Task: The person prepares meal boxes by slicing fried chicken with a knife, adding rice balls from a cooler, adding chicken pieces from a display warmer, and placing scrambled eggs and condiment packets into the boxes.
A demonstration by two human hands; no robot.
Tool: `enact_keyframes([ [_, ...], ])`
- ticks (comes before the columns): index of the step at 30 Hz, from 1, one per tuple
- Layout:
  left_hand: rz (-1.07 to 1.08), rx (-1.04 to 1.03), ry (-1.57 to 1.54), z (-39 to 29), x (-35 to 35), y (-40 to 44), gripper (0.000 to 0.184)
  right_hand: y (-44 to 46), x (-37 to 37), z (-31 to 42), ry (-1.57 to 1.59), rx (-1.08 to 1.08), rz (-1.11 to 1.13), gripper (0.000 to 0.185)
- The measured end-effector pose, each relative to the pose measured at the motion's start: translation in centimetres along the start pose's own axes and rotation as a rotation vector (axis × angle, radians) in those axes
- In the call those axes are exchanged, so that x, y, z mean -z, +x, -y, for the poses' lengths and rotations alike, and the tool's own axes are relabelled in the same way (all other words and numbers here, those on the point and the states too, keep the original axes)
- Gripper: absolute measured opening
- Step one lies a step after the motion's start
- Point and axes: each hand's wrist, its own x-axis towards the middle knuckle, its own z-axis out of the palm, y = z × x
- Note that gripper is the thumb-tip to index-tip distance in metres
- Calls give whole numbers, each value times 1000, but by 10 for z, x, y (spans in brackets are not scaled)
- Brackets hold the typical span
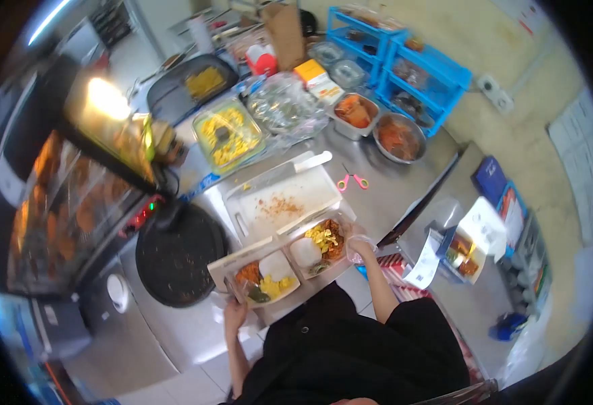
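Two open paper takeaway boxes stand side by side in front of my body. The left box (pixel 284 282) contains white rice, yellow egg pieces, a reddish-brown food and something green. In the right box (pixel 305 251) lie rice, yellow egg and dark reddish food. My left hand (pixel 234 314) grips the lower left corner of the left box, its fingertips partly hidden. Wearing a clear plastic glove, my right hand (pixel 362 250) is closed on the right edge of the right box. Just beyond the boxes is a white cutting board (pixel 293 196) with brown crumbs.
A knife (pixel 290 169) lies along the board's far edge, near pink-yellow scissors (pixel 352 181). Left are a round black plate (pixel 180 256) and a lit food warmer (pixel 60 209). Behind stand an egg tray (pixel 205 145), a steel bowl (pixel 418 154) and blue racks (pixel 438 64). Another filled box (pixel 489 226) sits right.
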Motion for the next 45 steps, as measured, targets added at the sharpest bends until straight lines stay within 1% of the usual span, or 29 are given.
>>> enact_keyframes([
  [1, -130, -51, 34, 13, -11, 8, 32, 0, -4, 2, -25, -6, 0, 28],
  [3, -102, -92, 93, 61, -19, 37, 32, -4, -4, 1, -69, -17, 13, 29],
  [5, 130, 48, 67, -29, 20, 2, 33, -16, 2, -5, -109, -19, 41, 29],
  [7, 14, -303, -262, 65, -14, 41, 37, -31, 14, -18, -138, -32, 85, 30],
  [8, 135, -331, -532, 80, -16, 40, 41, -43, 23, -28, -144, -49, 112, 31],
  [11, 267, -337, -314, 57, 0, 14, 38, -103, 48, -78, -96, -170, 134, 32],
  [14, 377, -411, -196, 28, 8, -12, 35, -183, 74, -139, 85, -364, -83, 31],
  [15, 410, -455, -171, 16, 7, -16, 34, -207, 104, -138, 206, -469, -218, 25],
  [19, 550, -645, -126, -56, -10, -27, 31, -305, 173, -235, 487, -587, -812, 25],
  [20, 594, -699, -132, -78, -19, -29, 30, -330, 167, -290, 393, -686, -870, 29],
  [23, 687, -830, -168, -155, -71, -56, 29, -373, 248, -345, 178, -938, -941, 25],
  [25, 800, -777, 299, -211, -123, -84, 26, -376, 305, -386, 66, -1010, -925, 23],
  [26, 793, -795, 290, -233, -155, -110, 26, -369, 331, -408, 38, -1002, -933, 22],
  [28, 856, -592, 108, -271, -220, -183, 22, -351, 371, -461, 12, -899, -993, 21],
  [30, 879, -586, 165, -310, -280, -233, 7, -324, 430, -461, -60, -732, -953, 20],
  [31, 883, -586, 197, -325, -307, -248, 3, -309, 427, -504, -83, -702, -831, 22],
  [32, 936, -658, 143, -324, -342, -250, 4, -296, 432, -511, -186, -656, -703, 27],
  [33, 990, -733, 79, -325, -375, -253, 6, -275, 431, -538, -158, -697, -506, 33],
  [34, 985, -728, 79, -329, -398, -253, 6, -252, 410, -574, -165, -699, -443, 36],
  [35, 838, -895, 177, -333, -417, -250, 8, -231, 403, -589, -85, -840, -371, 34],
  [36, 682, -1051, 272, -336, -431, -249, 11, -223, 397, -594, 48, -856, -464, 34],
  [37, 670, -1041, 266, -341, -440, -248, 11, -217, 465, -537, 133, -835, -324, 33],
  [38, 685, -1027, 213, -346, -447, -244, 14, -226, 505, -519, 26, -678, -243, 30],
  [39, 701, -1010, 167, -351, -450, -240, 17, -231, 528, -521, -73, -521, -160, 27],
  [40, 664, -831, 435, -358, -447, -242, 20, -233, 540, -562, 15, -489, -113, 26],
  [42, 642, -849, 379, -371, -451, -260, 21, -212, 595, -586, 53, -424, -316, 24],
  [43, 629, -884, 306, -379, -455, -270, 22, -182, 646, -565, -3, -382, -572, 23],
  [44, 621, -874, 309, -391, -457, -278, 22, -145, 671, -565, 85, -224, -709, 23],
  [45, 601, -936, 335, -405, -458, -285, 23, -105, 687, -570, 103, -9, -765, 23],
])
